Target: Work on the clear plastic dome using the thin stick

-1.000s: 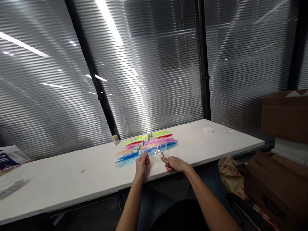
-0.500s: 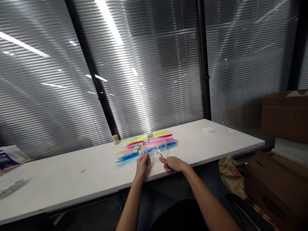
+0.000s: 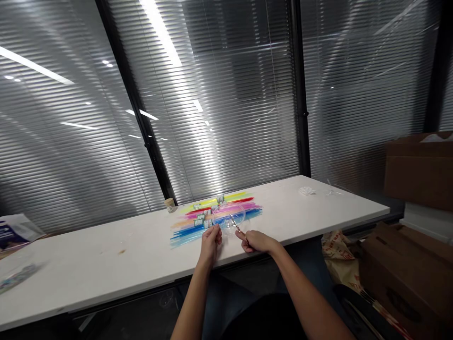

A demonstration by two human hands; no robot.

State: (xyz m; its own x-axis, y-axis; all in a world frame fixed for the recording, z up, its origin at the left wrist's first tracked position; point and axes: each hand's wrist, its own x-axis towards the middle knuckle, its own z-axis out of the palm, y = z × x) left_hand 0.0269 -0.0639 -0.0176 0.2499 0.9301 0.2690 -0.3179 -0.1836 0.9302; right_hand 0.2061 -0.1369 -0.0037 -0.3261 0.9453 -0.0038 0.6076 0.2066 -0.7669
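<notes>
My left hand [image 3: 211, 241] is closed, its fingers pinching the near left side of a clear, thin loop [image 3: 244, 215] that looks like plastic. The loop stands over bundles of coloured strands. My right hand [image 3: 257, 241] is wrapped round a pair of scissors [image 3: 239, 231] with coppery handles. Their slim blades point up and left across the inside of the loop; whether they touch it I cannot tell. Beneath and beyond lie the strands in rows: blue [image 3: 187, 230], pink [image 3: 249, 206], red and yellow [image 3: 235, 196], with small printed labels [image 3: 200, 217] on them.
The white table [image 3: 148, 255] runs along blinds. A small beige-topped jar [image 3: 170, 204] stands at the back edge, crumpled white material [image 3: 306, 191] lies at right. A clear bag [image 3: 17, 277] is at far left. Cardboard boxes [image 3: 410, 269] and a paper bag [image 3: 336, 259] stand right of my legs.
The scissors' blades have shifted slightly within the loop. My left hand has moved a touch to the right; the rest is as before.
</notes>
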